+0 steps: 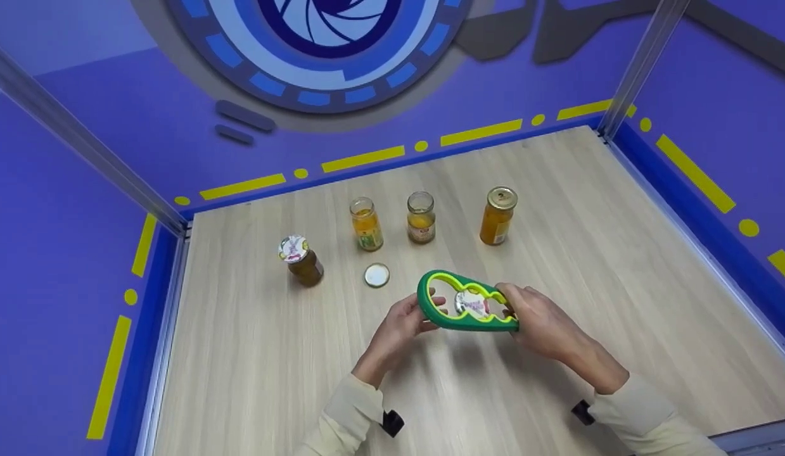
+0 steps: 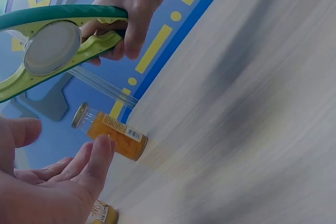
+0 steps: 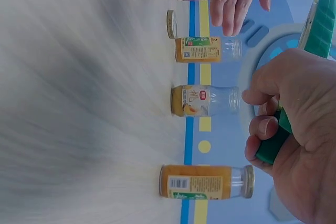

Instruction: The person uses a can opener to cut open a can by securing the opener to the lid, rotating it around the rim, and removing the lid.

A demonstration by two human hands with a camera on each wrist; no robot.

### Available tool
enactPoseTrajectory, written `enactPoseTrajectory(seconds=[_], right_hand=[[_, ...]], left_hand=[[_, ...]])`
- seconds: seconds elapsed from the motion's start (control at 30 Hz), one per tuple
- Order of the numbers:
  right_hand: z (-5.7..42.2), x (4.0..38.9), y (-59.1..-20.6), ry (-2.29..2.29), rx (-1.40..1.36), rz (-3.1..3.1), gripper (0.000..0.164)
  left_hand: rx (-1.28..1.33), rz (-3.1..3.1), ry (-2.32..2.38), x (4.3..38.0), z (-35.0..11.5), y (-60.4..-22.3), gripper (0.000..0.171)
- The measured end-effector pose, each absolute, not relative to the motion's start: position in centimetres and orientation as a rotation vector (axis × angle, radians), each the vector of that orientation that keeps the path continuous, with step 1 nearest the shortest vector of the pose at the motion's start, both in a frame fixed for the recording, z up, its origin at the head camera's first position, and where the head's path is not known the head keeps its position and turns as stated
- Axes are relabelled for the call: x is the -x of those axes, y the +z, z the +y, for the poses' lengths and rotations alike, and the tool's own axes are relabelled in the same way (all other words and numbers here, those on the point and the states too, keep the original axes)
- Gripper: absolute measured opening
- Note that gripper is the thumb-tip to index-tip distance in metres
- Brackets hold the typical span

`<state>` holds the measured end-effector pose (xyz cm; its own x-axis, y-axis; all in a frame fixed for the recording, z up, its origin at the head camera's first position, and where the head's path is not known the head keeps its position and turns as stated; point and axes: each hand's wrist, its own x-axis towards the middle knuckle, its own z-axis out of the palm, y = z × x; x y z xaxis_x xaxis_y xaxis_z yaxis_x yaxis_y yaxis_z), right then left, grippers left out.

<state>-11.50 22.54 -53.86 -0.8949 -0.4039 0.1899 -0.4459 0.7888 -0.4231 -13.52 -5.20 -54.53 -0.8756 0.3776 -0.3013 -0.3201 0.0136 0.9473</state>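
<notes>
My right hand [image 1: 547, 322] grips the narrow end of a green and yellow jar opener [image 1: 467, 325] above the table. A printed jar lid [image 1: 472, 304] sits within the opener's scalloped opening; its pale underside [image 2: 52, 48] shows in the left wrist view. Close to the opener's wide ring, my left hand [image 1: 398, 326] has its fingers extended and holds nothing. Two uncapped jars with orange contents, a left one [image 1: 367, 229] and a right one [image 1: 421, 221], stand beyond the hands. A loose lid [image 1: 377, 275] lies on the table with its pale side up.
A dark-filled jar with a printed lid [image 1: 294, 249] stands at the left. On the right is an orange-filled jar with a gold lid [image 1: 498, 218]. Blue-purple panels [image 1: 341, 136] border the wooden table [image 1: 253, 354] at the back and both sides.
</notes>
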Motion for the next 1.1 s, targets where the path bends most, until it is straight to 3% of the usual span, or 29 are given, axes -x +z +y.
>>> enactPoseTrajectory(seconds=[0.27, 0.7, 1.1], right_hand=[[22.0, 11.3, -53.7, 0.690, -0.729, -2.929, 0.069], [21.4, 10.9, -53.9, 0.697, -0.809, -2.953, 0.073], [20.9, 10.9, -54.6, 0.675, -0.952, -2.882, 0.067]], left_hand=[[0.009, 1.536, 2.075, 12.5, -5.2, -54.8, 0.048], [-0.091, 1.327, 2.186, 10.9, -5.3, -55.8, 0.059], [-0.125, 1.179, 2.199, 10.0, -5.4, -56.1, 0.055]])
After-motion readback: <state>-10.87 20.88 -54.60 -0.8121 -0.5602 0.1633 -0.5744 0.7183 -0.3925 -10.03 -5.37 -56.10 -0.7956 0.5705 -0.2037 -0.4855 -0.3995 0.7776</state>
